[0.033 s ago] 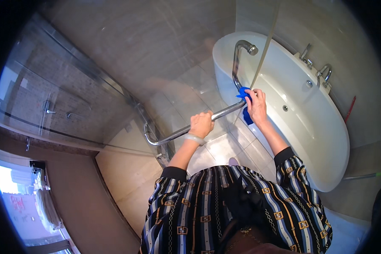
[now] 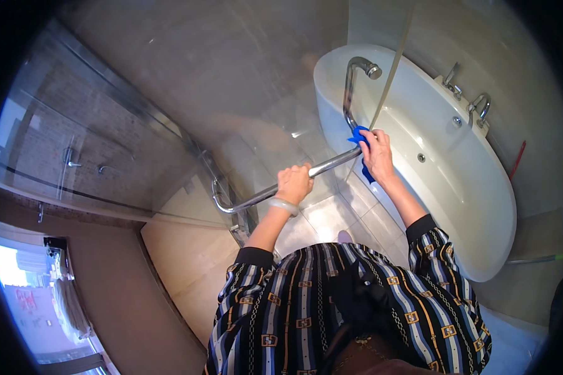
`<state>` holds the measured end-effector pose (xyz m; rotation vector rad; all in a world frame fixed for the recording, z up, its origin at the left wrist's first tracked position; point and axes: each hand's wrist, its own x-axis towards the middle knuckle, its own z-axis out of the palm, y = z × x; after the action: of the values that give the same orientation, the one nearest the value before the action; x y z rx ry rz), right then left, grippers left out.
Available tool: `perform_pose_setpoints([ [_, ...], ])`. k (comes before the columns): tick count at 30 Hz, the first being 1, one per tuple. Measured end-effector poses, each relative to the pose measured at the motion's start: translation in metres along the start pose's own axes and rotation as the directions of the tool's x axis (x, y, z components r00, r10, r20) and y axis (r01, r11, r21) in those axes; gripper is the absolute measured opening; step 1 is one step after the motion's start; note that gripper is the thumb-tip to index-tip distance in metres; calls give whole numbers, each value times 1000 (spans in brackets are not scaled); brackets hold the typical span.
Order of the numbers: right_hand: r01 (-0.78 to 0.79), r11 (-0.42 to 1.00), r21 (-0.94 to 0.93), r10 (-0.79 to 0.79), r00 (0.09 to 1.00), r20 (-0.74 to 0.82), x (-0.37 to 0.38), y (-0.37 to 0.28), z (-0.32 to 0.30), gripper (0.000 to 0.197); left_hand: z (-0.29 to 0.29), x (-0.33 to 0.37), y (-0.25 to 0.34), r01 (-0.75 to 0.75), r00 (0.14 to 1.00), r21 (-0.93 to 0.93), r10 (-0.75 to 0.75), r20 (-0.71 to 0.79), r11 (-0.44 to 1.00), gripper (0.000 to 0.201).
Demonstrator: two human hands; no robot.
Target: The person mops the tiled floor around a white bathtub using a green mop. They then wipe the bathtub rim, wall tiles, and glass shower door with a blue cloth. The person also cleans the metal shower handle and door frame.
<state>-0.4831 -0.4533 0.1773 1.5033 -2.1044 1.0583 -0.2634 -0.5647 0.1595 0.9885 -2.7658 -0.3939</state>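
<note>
A long chrome bar handle (image 2: 256, 198) with bent ends runs slantwise in front of a clear glass panel (image 2: 392, 72). My left hand (image 2: 295, 183) is closed around its middle, a pale bangle on the wrist. Farther right, where the bar bends upward, my right hand (image 2: 377, 155) pinches a blue cloth (image 2: 360, 134) wrapped against the metal. Part of the cloth hangs below the bar, partly hidden behind my right hand.
A white oval bathtub (image 2: 481, 215) stands at the right, with chrome taps (image 2: 480, 107) on its far rim. Behind glass at the left is a shower fitting (image 2: 71, 157). Light tiles (image 2: 325, 219) cover the floor. A red stick-like object (image 2: 518, 160) is beyond the tub.
My left hand has shifted very slightly left on the bar. Less of the cloth's hanging end shows beside my right hand, which stays at the bend.
</note>
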Motion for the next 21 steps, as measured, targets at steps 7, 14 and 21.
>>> perform_pose_setpoints([
  [7,251,960,122,-275,928,251,-35,-126,44,29,-12,-14,-18,105,994,37,-105,21,994,34],
  [14,404,879,-254,-336,902,271,4,-33,-3,20,-18,-14,-11,83,991,-139,-67,115,987,35],
  [21,460,880,-118,-365,814,452,-11,-94,67,19,-13,-8,-18,83,991,-88,-72,117,993,29],
])
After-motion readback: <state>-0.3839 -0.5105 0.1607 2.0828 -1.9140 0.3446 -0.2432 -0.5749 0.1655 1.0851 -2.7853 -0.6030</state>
